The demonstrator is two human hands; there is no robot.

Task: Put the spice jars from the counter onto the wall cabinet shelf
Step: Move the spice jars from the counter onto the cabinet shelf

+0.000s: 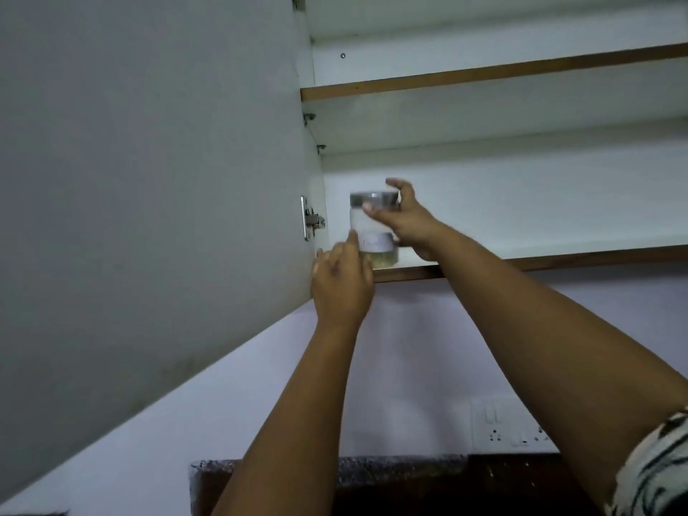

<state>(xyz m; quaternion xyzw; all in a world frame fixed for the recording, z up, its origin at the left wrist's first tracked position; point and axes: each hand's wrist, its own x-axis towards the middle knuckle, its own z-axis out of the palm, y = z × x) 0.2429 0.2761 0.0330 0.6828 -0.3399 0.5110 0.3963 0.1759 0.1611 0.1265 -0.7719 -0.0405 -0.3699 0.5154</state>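
A clear spice jar with a grey lid and a pale label stands upright at the left end of the lowest shelf of the open wall cabinet. My right hand wraps around its right side, thumb across the front below the lid. My left hand is raised just below and left of the jar, fingertips touching its lower left side. The jar looks blurred; a yellowish spice shows at its bottom.
The open cabinet door fills the left, its hinge close to the jar. A second shelf sits above. A wall socket plate and a dark counter edge lie below.
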